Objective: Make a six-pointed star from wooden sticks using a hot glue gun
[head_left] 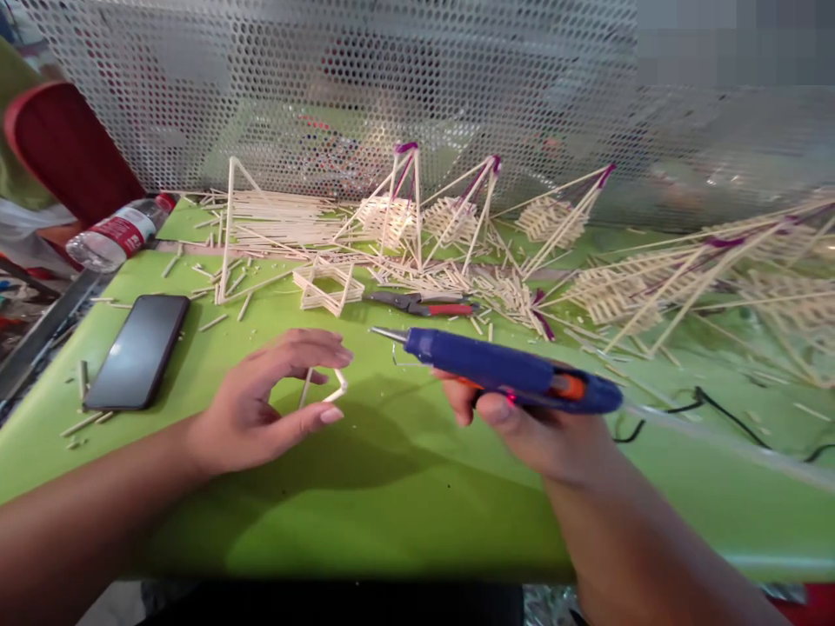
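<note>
My right hand point(522, 417) is wrapped round the handle of a blue hot glue gun point(483, 356), its metal nozzle pointing left. A clear glue stick point(731, 448) trails out of the gun's back end, and a red light glows near my thumb. My left hand point(274, 396) is curved with thumb and fingers apart around a small frame of thin wooden sticks point(340, 387); whether the fingertips touch it is unclear. Beyond the hands lie a star-shaped stick frame point(328, 287) and pliers point(424, 304) with a red handle showing.
A phone point(140, 352) and a labelled plastic bottle point(123, 233) are at the left. Several stick structures with purple tips point(404, 196) stand along the back, among loose sticks point(280, 217). A perforated metal panel point(293, 78) rises behind the green table point(391, 522). A black cord point(724, 417) runs at right.
</note>
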`<state>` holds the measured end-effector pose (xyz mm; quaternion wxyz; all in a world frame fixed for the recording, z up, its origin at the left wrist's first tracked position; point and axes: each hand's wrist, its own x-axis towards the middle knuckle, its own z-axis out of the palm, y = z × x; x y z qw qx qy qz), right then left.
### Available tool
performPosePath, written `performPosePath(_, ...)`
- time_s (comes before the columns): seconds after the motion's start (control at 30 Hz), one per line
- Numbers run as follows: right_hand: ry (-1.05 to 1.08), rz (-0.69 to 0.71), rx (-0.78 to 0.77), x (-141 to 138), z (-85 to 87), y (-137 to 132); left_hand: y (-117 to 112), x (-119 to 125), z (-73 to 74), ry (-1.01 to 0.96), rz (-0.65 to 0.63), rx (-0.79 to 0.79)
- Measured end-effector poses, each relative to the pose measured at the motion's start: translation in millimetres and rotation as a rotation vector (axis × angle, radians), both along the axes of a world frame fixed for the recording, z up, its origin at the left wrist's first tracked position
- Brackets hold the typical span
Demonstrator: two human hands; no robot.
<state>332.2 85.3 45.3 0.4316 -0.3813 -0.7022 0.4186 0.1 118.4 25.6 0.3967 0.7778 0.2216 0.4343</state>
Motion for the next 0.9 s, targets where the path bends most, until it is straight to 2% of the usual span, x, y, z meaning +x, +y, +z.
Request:
performPosePath(0.17,-0.036,0.002,0.017,-5.1,1.5,-15.4,-2.8,1.6,3.6,0.006,0.085,0.118)
performPosePath(0.43,-0.157,-0.017,0.174,-3.5,-2.6,-18.5,-6.3,4.0,5.4,0.075,0.258,0.261)
performPosePath(0.57,-0.201,-0.006,0.238,-3.4,-0.8,-17.8,-6.6,4.0,5.2,0.088,0.249,0.257)
performPosePath(0.9,-0.215,0.006,0.268,-5.2,-0.6,-18.0,-5.0,4.9,5.5,0.089,0.236,0.28)
